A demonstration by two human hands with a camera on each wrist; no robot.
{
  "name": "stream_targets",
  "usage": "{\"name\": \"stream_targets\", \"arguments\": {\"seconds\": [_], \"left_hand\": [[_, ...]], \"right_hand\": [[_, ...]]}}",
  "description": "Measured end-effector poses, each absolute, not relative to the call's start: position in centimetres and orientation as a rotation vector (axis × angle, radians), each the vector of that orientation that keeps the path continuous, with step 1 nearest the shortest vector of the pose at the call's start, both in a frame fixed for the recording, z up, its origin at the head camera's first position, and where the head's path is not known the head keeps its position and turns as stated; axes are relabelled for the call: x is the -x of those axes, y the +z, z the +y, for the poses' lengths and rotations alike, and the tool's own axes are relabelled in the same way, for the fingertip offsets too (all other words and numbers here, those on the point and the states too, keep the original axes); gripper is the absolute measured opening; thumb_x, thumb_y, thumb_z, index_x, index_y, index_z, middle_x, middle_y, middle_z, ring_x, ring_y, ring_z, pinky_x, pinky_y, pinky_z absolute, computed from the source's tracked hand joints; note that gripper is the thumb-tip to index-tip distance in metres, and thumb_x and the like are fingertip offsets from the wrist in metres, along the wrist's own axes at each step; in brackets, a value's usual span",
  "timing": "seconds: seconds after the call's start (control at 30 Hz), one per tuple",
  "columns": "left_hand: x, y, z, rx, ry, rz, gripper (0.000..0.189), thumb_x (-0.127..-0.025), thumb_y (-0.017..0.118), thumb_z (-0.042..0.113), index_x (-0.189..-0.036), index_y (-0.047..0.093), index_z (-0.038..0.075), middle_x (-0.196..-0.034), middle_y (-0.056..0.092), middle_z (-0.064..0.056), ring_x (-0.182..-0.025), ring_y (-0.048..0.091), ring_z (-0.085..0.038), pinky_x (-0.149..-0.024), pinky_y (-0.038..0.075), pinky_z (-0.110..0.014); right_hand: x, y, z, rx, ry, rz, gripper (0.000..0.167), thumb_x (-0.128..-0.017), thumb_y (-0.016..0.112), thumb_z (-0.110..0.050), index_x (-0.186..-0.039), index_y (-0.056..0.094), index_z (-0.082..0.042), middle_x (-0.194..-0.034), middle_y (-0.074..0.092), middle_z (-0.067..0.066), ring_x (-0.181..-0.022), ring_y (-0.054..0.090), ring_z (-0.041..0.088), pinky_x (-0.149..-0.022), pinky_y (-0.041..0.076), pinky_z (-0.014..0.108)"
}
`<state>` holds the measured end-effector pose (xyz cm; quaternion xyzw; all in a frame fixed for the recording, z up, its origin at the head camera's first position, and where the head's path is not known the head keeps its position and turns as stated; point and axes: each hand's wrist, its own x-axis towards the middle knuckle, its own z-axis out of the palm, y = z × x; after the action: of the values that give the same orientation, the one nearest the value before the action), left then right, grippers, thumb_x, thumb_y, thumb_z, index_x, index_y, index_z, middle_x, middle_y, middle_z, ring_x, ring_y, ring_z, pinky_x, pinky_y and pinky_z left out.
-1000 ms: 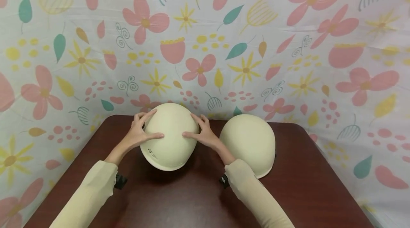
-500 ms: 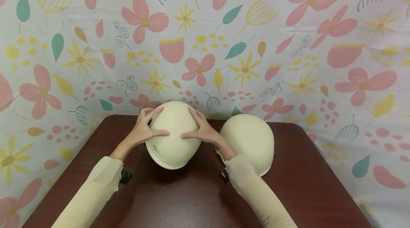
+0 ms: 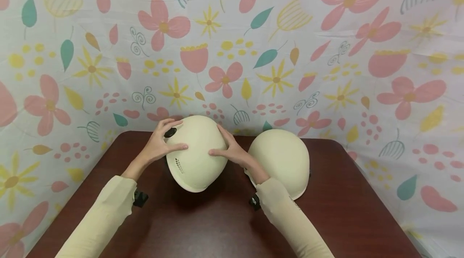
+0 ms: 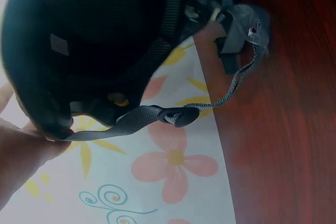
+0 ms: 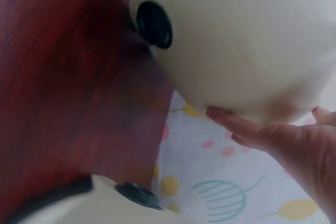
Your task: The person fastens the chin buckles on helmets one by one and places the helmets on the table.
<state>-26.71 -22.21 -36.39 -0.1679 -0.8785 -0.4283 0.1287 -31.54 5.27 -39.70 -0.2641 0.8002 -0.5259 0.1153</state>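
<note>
A cream helmet (image 3: 199, 159) is held tilted over the table between both hands. My left hand (image 3: 156, 145) grips its left side, thumb on the shell, beside a black round fitting (image 3: 170, 133). On the other side my right hand (image 3: 233, 150) holds the shell between thumb and fingers. The left wrist view looks into the helmet's black lining (image 4: 110, 35), with a grey chin strap (image 4: 137, 120) hanging loose and a dark buckle (image 4: 229, 51). In the right wrist view, a black disc (image 5: 154, 24) sits near the shell's rim.
A second cream helmet (image 3: 280, 161) stands dome-up on the dark red-brown table (image 3: 203, 226), close to the right forearm. Behind the table's far edge hangs a flower-patterned cloth (image 3: 232, 48). Dark wrist cameras sit under both sleeves (image 3: 103, 209).
The held helmet has shifted slightly right and turned, so the black fitting by my left hand shows more. Both hands have kept their hold; the second helmet stays in place.
</note>
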Motion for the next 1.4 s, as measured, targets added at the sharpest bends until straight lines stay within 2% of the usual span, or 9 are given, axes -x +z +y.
{"name": "stream_targets", "arguments": {"seconds": [0.17, 0.33, 0.4, 0.57, 0.63, 0.9, 1.2, 1.4], "left_hand": [[26.4, -36.3, -22.4, 0.446, -1.269, -2.581, 0.08, -0.077, 0.082, 0.028, -0.147, 0.044, 0.012, -0.153, 0.024, -0.023, -0.141, 0.026, -0.047, -0.107, 0.031, -0.067], [26.3, -36.4, -22.5, 0.409, -1.327, -2.601, 0.083, -0.078, 0.081, 0.028, -0.149, 0.04, 0.013, -0.153, 0.022, -0.022, -0.14, 0.028, -0.047, -0.106, 0.036, -0.063], [26.4, -36.4, -22.6, 0.396, -1.334, -2.615, 0.085, -0.079, 0.081, 0.029, -0.15, 0.037, 0.013, -0.154, 0.019, -0.024, -0.14, 0.026, -0.048, -0.106, 0.035, -0.064], [26.3, -36.4, -22.9, 0.352, -1.34, -2.672, 0.09, -0.08, 0.079, 0.035, -0.153, 0.031, 0.016, -0.156, 0.014, -0.026, -0.141, 0.025, -0.05, -0.107, 0.034, -0.064], [26.2, -36.4, -22.9, 0.332, -1.342, -2.682, 0.092, -0.079, 0.08, 0.036, -0.154, 0.029, 0.016, -0.156, 0.015, -0.026, -0.14, 0.028, -0.048, -0.107, 0.034, -0.063], [25.8, -36.5, -23.4, 0.331, -1.36, -2.677, 0.091, -0.08, 0.079, 0.037, -0.153, 0.03, 0.011, -0.156, 0.018, -0.026, -0.137, 0.033, -0.046, -0.107, 0.036, -0.06], [25.7, -36.5, -23.5, 0.34, -1.393, -2.675, 0.091, -0.081, 0.079, 0.035, -0.153, 0.029, 0.011, -0.154, 0.02, -0.026, -0.134, 0.036, -0.043, -0.107, 0.037, -0.058], [25.8, -36.9, -23.4, 0.337, -1.407, -2.627, 0.087, -0.082, 0.078, 0.033, -0.153, 0.031, 0.013, -0.151, 0.025, -0.024, -0.13, 0.04, -0.042, -0.106, 0.038, -0.057]], "right_hand": [[31.4, -40.5, 5.3, 0.724, -1.594, 2.268, 0.095, -0.089, 0.07, -0.03, -0.156, 0.003, -0.038, -0.166, -0.005, 0.004, -0.154, 0.0, 0.031, -0.119, 0.019, 0.059], [30.7, -39.3, 5.4, 0.731, -1.586, 2.234, 0.095, -0.09, 0.069, -0.025, -0.158, 0.003, -0.029, -0.165, -0.007, 0.01, -0.153, -0.001, 0.034, -0.119, 0.018, 0.06], [30.8, -39.4, 5.4, 0.759, -1.583, 2.257, 0.098, -0.088, 0.071, -0.033, -0.159, 0.003, -0.028, -0.165, -0.006, 0.012, -0.153, 0.0, 0.036, -0.117, 0.021, 0.061], [31.5, -40.6, 5.0, 0.763, -1.6, 2.307, 0.096, -0.086, 0.073, -0.04, -0.156, 0.007, -0.04, -0.165, -0.002, 0.006, -0.153, 0.003, 0.032, -0.117, 0.022, 0.06], [31.5, -40.5, 5.0, 0.74, -1.61, 2.295, 0.093, -0.088, 0.072, -0.036, -0.155, 0.008, -0.043, -0.165, 0.0, 0.002, -0.153, 0.004, 0.029, -0.119, 0.021, 0.058], [31.4, -39.7, 4.9, 0.76, -1.537, 2.329, 0.096, -0.085, 0.074, -0.04, -0.156, 0.009, -0.04, -0.165, 0.004, 0.002, -0.153, 0.006, 0.027, -0.119, 0.021, 0.056], [31.7, -37.6, 4.3, 0.845, -1.496, 2.396, 0.089, -0.089, 0.069, -0.036, -0.157, 0.012, -0.034, -0.165, 0.005, 0.004, -0.154, 0.004, 0.028, -0.119, 0.017, 0.06], [31.7, -37.1, 3.3, 0.972, -1.328, 2.462, 0.096, -0.087, 0.072, -0.039, -0.158, 0.007, -0.033, -0.165, 0.007, 0.01, -0.153, 0.004, 0.031, -0.118, 0.019, 0.059]]}}
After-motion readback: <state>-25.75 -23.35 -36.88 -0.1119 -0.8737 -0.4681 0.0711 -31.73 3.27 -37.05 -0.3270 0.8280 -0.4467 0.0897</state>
